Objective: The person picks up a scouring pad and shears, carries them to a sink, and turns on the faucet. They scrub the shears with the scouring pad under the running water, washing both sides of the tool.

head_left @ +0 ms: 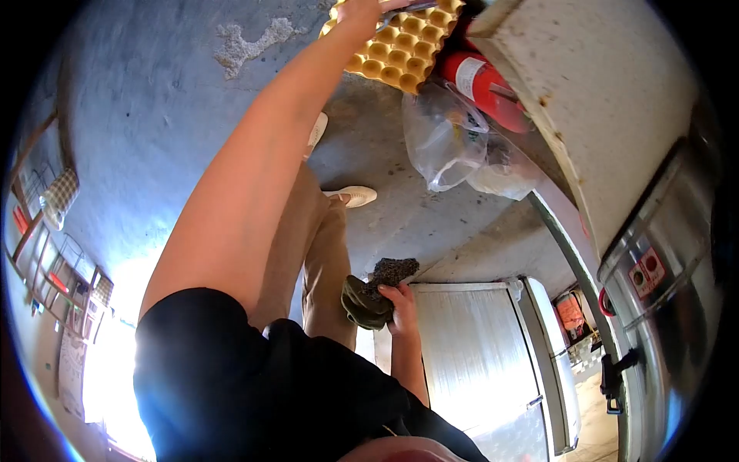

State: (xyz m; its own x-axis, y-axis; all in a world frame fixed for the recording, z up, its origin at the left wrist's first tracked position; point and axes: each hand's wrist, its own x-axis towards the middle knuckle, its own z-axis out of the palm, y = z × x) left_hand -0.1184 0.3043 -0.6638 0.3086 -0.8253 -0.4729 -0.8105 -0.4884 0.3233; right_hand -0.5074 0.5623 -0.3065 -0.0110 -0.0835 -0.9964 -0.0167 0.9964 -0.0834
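the left arm reaches up to the top edge of the view, where the left hand (360, 11) is at the yellow egg tray (400, 48). this hand is partly cut off by the frame, so i cannot tell whether its fingers are apart or closed. a slim dark object (412, 7) lies just beside it over the tray, too cropped to name.

the right hand (397, 306) is lower, near the middle of the view, with its fingers closed on a rough, dark clump (393, 272). the clump sticks out above the fingertips, and a dark green, folded cloth-like piece (362, 303) touches it, on the side away from the palm. the clump is well apart from the tray and the left hand.

a red cylinder (489, 91) with a white label lies just beside the tray, and clear plastic bags (445, 137) lie next to it on the grey floor (185, 100). two pale shoes (359, 196) stand on the floor, below the bags and to their left in the view. a white, door-like panel (481, 350) is just to the right of the right hand in the view.
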